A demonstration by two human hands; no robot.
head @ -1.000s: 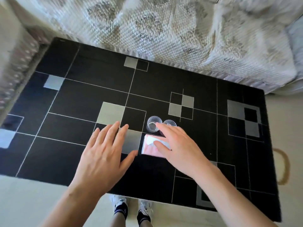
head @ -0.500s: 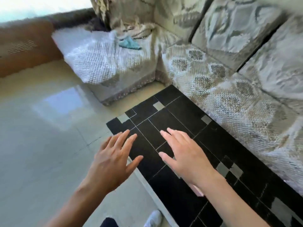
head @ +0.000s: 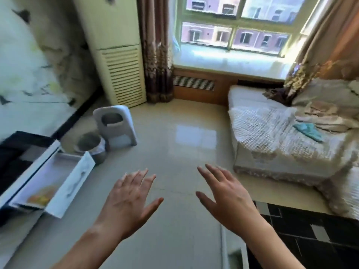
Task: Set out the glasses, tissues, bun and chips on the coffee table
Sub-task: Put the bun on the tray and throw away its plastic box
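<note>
My left hand (head: 130, 202) and my right hand (head: 227, 199) float side by side over the tiled floor, fingers spread, holding nothing. Only a corner of the black patterned coffee table (head: 310, 239) shows at the lower right; the glasses and tissue pack on it are out of view. At the left an open white drawer (head: 75, 183) holds an orange and yellow packet (head: 41, 197), blurred, lying at its near end.
A grey bin (head: 91, 148) and a white stool (head: 116, 125) stand on the floor beyond the drawer. A standing air conditioner (head: 120, 55) is by the curtain. A quilted sofa (head: 281, 144) fills the right side. Open tiled floor lies ahead.
The view has swung left from the coffee table to the room and the drawer. My right hand has left the tissue pack; both hands are now over the floor, empty.
</note>
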